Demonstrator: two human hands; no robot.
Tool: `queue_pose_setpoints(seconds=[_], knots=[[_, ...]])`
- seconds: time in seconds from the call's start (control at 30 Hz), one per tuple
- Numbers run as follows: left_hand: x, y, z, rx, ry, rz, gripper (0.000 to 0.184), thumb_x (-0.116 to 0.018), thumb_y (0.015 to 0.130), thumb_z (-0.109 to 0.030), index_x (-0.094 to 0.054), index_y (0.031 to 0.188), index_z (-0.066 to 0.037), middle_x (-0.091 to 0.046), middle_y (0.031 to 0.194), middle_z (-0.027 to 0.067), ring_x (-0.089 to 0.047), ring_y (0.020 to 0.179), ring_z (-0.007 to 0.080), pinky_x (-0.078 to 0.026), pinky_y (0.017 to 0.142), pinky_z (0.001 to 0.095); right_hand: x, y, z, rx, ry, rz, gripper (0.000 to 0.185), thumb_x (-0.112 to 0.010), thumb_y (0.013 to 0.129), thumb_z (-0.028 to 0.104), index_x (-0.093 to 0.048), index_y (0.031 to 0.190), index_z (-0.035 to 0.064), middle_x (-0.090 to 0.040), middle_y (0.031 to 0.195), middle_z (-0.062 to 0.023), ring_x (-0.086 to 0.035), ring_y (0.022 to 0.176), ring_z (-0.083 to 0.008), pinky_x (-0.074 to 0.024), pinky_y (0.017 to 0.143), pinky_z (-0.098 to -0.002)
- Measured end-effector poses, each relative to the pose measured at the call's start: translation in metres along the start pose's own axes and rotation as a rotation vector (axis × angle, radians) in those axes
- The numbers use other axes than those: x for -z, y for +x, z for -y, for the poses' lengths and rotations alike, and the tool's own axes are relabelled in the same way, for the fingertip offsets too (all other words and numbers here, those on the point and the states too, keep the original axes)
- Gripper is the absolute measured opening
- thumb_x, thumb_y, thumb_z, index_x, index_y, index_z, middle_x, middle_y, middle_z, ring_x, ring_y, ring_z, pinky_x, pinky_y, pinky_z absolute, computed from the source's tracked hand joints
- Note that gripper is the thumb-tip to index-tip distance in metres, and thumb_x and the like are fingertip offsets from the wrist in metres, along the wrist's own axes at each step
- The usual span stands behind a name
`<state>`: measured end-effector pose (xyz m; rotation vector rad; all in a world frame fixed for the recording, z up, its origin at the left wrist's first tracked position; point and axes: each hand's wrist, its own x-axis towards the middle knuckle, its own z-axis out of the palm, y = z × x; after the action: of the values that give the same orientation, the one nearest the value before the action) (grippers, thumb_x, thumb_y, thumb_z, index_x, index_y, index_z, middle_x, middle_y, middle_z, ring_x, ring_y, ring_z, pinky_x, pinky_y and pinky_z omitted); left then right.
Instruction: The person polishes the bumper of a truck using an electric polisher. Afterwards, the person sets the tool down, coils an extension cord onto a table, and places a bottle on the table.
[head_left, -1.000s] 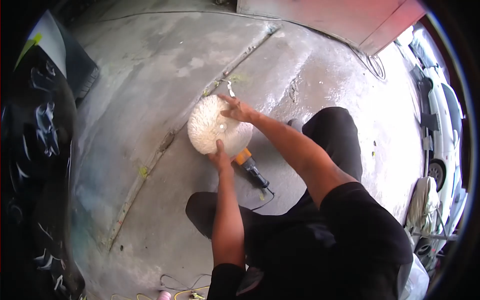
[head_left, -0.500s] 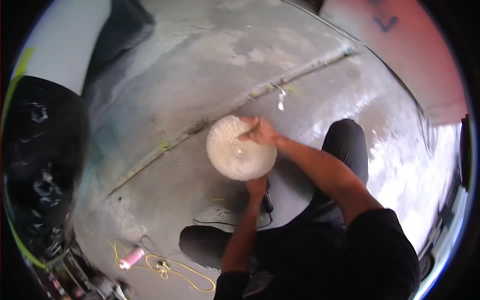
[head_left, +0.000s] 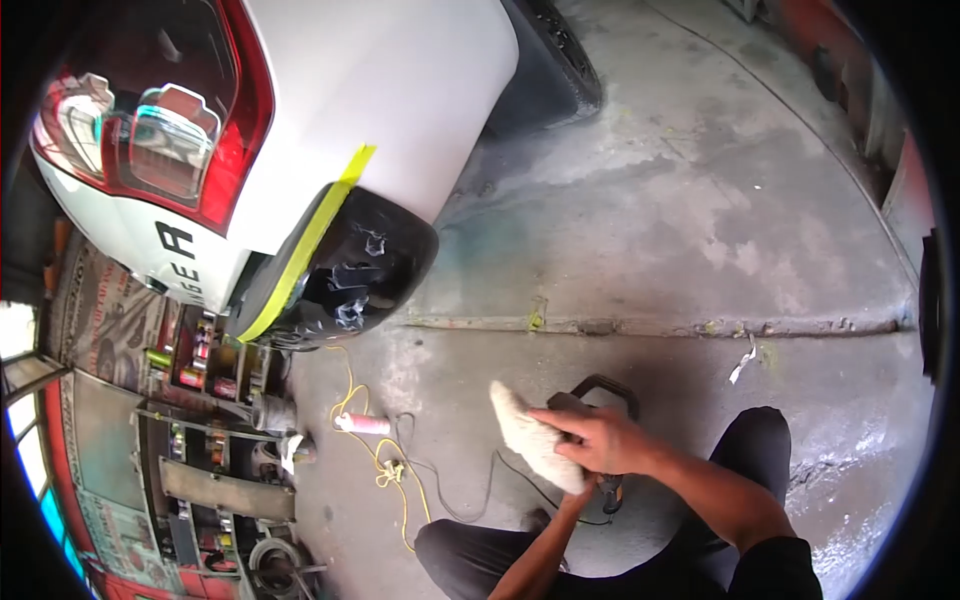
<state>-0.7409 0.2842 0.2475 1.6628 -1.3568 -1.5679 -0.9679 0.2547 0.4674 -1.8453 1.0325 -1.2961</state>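
Observation:
A polisher (head_left: 612, 492) with a black loop handle (head_left: 622, 386) is between my knees. Its round, cream-coloured wool polishing pad (head_left: 530, 437) is tilted, seen nearly edge-on and facing left. My right hand (head_left: 605, 440) is closed at the pad's upper right side, with one finger laid along the wool. Below it, my left hand (head_left: 575, 503) is at the pad's lower edge, by the polisher body; its fingers are mostly hidden behind the pad. A dark cord (head_left: 492, 480) runs left from the tool across the floor.
A white vehicle (head_left: 370, 80) with yellow tape (head_left: 305, 250) along its black bumper (head_left: 385, 265) stands at upper left. A pink bottle (head_left: 363, 424) and a yellow cord (head_left: 400, 478) lie on the concrete floor. Shelves (head_left: 205, 420) with cans stand at far left.
My view has swung left, bringing the vehicle and shelves into sight. The pad has turned from facing me to nearly edge-on, showing the polisher's handle behind it. Both hands remain at the pad.

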Motion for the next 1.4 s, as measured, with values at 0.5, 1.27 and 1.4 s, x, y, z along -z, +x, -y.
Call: queue_pose_setpoints(seconds=[0.5,1.27,1.4], knots=[[0.077,-0.131,-0.185,-0.546,-0.261,-0.061,0.077,-0.092,0.071,-0.03,-0.058,0.133,0.0,-0.065,0.123,0.0157,-0.062,0.117,0.0301,-0.054,0.097,0.0445,-0.025,-0.079,0.01,-0.343,0.832,0.575,0.074,-0.087,0.08,0.034,-0.056,0.135,-0.0042,-0.062,0.137,-0.0225,-0.061,0.125,-0.0329,-0.049,0.105,-0.0381],[0.001,-0.115,-0.273,-0.563,-0.077,-0.36,0.076,-0.09,0.073,-0.027,-0.055,0.132,0.007,-0.067,0.115,0.017,-0.069,0.106,0.0328,-0.057,0.093,0.0449,-0.07,-0.062,-0.047,-0.222,0.592,0.068,0.017,-0.072,0.074,0.014,-0.062,0.078,0.0018,-0.066,0.07,-0.0084,-0.066,0.067,-0.0177,-0.0509,0.061,-0.037],[-0.006,-0.105,-0.294,-0.61,-0.021,-0.417,0.068,-0.09,0.074,-0.024,-0.057,0.127,0.005,-0.068,0.112,0.0133,-0.068,0.099,0.024,-0.055,0.088,0.0374,-0.063,-0.043,-0.052,-0.217,0.653,0.096,0.018,-0.074,0.076,0.016,-0.062,0.077,0.0024,-0.065,0.07,-0.0047,-0.063,0.067,-0.015,-0.0499,0.061,-0.0349]])
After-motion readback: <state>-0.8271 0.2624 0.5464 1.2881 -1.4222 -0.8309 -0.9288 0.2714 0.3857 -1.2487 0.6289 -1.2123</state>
